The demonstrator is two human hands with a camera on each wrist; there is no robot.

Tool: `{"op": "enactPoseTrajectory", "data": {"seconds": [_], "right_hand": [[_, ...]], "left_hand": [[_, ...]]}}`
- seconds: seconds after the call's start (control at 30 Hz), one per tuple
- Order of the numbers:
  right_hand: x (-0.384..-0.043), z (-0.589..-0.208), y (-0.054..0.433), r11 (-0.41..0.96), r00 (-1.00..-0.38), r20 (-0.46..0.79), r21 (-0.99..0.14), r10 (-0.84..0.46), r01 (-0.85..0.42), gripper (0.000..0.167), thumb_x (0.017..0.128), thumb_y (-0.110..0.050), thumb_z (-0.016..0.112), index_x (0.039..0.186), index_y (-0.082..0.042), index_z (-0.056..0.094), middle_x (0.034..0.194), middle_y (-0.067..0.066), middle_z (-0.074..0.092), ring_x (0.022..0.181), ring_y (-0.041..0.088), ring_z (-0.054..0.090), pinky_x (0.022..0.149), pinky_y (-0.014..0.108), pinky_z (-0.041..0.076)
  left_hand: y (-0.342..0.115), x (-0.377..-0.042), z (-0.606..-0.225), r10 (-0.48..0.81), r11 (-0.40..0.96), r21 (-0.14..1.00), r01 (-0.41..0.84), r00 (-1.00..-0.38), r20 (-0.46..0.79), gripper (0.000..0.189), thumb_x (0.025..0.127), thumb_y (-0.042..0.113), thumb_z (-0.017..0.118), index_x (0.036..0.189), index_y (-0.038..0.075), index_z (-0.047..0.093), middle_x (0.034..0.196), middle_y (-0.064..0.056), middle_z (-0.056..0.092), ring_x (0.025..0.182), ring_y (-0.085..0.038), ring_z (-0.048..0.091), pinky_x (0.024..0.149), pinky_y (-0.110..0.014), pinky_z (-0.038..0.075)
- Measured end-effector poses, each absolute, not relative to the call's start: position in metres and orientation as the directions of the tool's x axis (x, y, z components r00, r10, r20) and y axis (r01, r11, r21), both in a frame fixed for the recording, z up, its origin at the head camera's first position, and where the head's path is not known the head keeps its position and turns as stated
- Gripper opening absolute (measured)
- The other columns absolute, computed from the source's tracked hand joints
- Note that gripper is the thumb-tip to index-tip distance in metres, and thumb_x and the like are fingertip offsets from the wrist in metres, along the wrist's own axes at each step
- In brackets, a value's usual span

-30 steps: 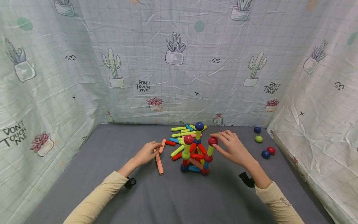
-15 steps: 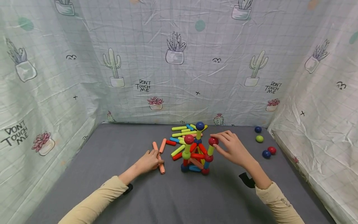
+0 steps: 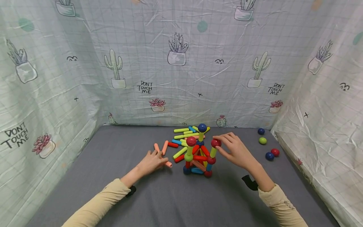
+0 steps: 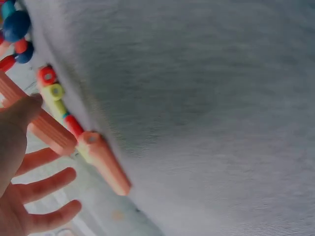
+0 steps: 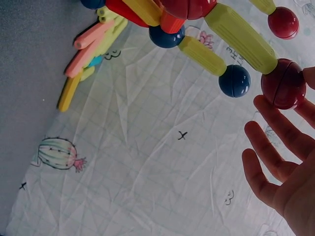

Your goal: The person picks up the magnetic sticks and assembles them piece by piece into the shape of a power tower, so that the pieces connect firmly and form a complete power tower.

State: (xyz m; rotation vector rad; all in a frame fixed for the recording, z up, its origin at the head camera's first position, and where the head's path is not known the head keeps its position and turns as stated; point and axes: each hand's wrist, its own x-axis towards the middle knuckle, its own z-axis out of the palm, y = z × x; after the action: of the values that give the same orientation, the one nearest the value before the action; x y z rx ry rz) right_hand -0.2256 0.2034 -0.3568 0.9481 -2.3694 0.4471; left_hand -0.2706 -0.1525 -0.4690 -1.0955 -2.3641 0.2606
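Note:
My left hand (image 3: 150,163) pinches an orange rod (image 4: 53,133) between thumb and fingers. That rod's end juts out to the right of the hand in the head view. Two more orange rods (image 3: 165,147) lie just beyond it on the grey cloth. My right hand (image 3: 236,152) grips a dark red ball (image 5: 283,84) with thumb and fingertips. This ball caps a yellow-green rod (image 5: 241,37) on a standing structure of coloured rods and balls (image 3: 200,158). A blue ball (image 3: 202,127) and another red ball (image 3: 191,141) top its other two uprights.
Loose green, blue, red and orange rods (image 3: 180,152) lie behind and left of the structure. Several loose balls (image 3: 262,141) sit on the right of the grey cloth (image 3: 221,205). A cactus-print curtain (image 3: 181,88) encloses the back and sides.
The left hand has moved slightly toward me and taken hold of an orange rod, whose near end has swung to the right. The right hand stays on the red ball.

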Motion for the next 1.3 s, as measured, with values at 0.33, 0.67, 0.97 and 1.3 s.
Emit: {"op": "enactPoseTrajectory", "data": {"seconds": [0.33,0.67,0.97,1.3], "right_hand": [[-0.226,-0.357,0.204,0.692,-0.601,0.599,-0.105,-0.53,-0.715,0.038,0.077,-0.019,0.069,0.113,-0.014,0.059,0.102,-0.001,0.062,0.092,0.013,0.047,0.076,0.035,0.041],[-0.227,-0.359,0.205,0.693,-0.6,0.595,-0.099,-0.535,-0.715,0.037,0.078,-0.02,0.067,0.114,-0.014,0.058,0.103,-0.001,0.062,0.093,0.012,0.047,0.077,0.033,0.043],[-0.227,-0.356,0.204,0.687,-0.591,0.6,-0.092,-0.539,-0.72,0.037,0.078,-0.018,0.068,0.113,-0.012,0.059,0.103,0.0,0.062,0.093,0.013,0.048,0.077,0.033,0.043],[-0.227,-0.356,0.204,0.69,-0.597,0.595,-0.096,-0.538,-0.718,0.037,0.077,-0.017,0.068,0.113,-0.011,0.059,0.105,0.001,0.061,0.094,0.014,0.048,0.079,0.035,0.044]], "left_hand": [[-0.129,-0.266,-0.401,0.679,0.692,-0.386,0.61,-0.369,0.635,0.028,0.075,0.023,0.071,0.1,0.017,0.058,0.082,-0.005,0.05,0.077,-0.022,0.044,0.068,-0.035,0.038],[-0.097,-0.238,-0.335,0.685,0.573,-0.453,0.682,-0.096,0.722,0.04,0.072,0.02,0.072,0.11,0.017,0.061,0.092,-0.008,0.052,0.087,-0.024,0.046,0.078,-0.037,0.038],[-0.05,-0.229,-0.331,0.83,0.521,-0.618,0.589,-0.18,0.528,0.032,0.077,0.025,0.069,0.108,0.026,0.06,0.105,-0.004,0.053,0.097,-0.021,0.046,0.086,-0.04,0.038],[-0.02,-0.239,-0.334,0.861,0.507,-0.56,0.655,-0.364,0.355,0.019,0.083,0.018,0.062,0.098,0.029,0.067,0.109,-0.002,0.056,0.104,-0.021,0.045,0.095,-0.049,0.037]]}}
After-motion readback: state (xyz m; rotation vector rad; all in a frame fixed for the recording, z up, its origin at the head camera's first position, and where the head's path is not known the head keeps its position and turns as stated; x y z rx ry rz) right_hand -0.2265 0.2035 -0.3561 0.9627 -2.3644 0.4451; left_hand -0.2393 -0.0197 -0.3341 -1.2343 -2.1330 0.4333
